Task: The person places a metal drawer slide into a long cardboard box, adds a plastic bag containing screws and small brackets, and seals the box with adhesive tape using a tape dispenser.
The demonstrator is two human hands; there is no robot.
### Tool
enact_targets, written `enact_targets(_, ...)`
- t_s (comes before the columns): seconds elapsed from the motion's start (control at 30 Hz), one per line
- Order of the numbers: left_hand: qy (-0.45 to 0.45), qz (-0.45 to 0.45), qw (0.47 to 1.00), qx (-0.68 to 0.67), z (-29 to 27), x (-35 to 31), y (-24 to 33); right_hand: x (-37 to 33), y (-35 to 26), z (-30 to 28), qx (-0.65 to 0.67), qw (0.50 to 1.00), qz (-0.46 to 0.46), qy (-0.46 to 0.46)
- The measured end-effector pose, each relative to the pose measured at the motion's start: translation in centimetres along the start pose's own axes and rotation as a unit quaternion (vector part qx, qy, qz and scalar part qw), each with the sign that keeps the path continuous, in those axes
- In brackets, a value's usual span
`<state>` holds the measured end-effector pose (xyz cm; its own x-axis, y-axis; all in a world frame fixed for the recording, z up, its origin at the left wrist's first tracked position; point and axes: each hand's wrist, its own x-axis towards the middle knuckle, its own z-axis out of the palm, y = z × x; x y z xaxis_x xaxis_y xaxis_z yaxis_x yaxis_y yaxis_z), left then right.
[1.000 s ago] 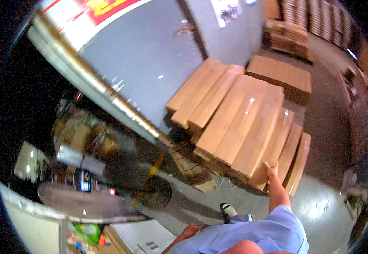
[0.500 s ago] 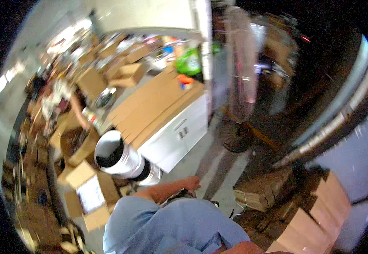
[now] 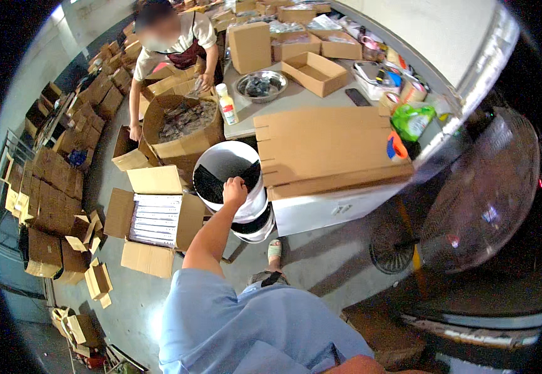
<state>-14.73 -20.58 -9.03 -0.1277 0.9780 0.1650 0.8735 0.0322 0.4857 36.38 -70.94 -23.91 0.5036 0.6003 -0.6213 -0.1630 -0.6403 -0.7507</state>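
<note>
My left arm reaches forward to a tall white bucket (image 3: 251,204). My left hand (image 3: 235,190) is over its near inner side, fingers curled together; what they hold, if anything, is hidden. Black material (image 3: 212,184) lies inside, too unclear to name. Right below this bucket in the picture shows another white bucket (image 3: 260,235), also with something black in it. Of my right arm only a bit of skin shows at the lower edge; my right hand is out of sight.
Left of the bucket, an open carton (image 3: 182,218) holds stacked white packs. A co-worker (image 3: 187,37) handles things at a filled carton (image 3: 187,146). A flat cardboard sheet (image 3: 327,140) covers a white box (image 3: 339,209) at right. A standing fan (image 3: 483,193) is farther right.
My view has swung, putting the buckets nearer the middle. My left hand, earlier low in front of my body, now reaches into the tall bucket's mouth.
</note>
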Motion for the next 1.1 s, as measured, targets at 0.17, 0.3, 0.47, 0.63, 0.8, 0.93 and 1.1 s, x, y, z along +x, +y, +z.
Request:
enact_targets(0.17,-0.273,-0.006,0.96,0.057,1.5,10.7,-5.1,5.9,-5.5,6.0,-0.048,0.998,0.02,-0.041)
enact_targets(0.3,-0.377,0.046,0.913,0.15,4.1,15.4,-3.4,9.5,-8.8,10.5,-0.023,0.996,0.023,-0.079)
enact_targets(0.47,-0.461,0.124,0.86,0.18,8.9,18.6,-2.3,14.4,-11.9,12.5,0.384,0.818,0.102,-0.415)
enact_targets(0.63,-0.443,0.192,0.869,0.113,8.8,18.1,-9.9,13.9,-23.4,20.7,0.075,0.989,-0.069,-0.108)
enact_targets(0.8,-0.37,0.179,0.91,-0.057,4.7,17.9,-9.3,17.5,-25.6,20.9,-0.229,0.953,-0.174,-0.101)
enact_targets(0.93,-0.339,0.083,0.934,-0.077,-0.8,16.1,-5.4,18.3,-35.4,24.3,-0.187,0.942,-0.224,-0.165)
enact_targets(1.1,-0.187,0.046,0.972,-0.135,-4.9,13.5,-0.6,19.4,-49.5,30.1,-0.299,0.848,-0.371,-0.232)
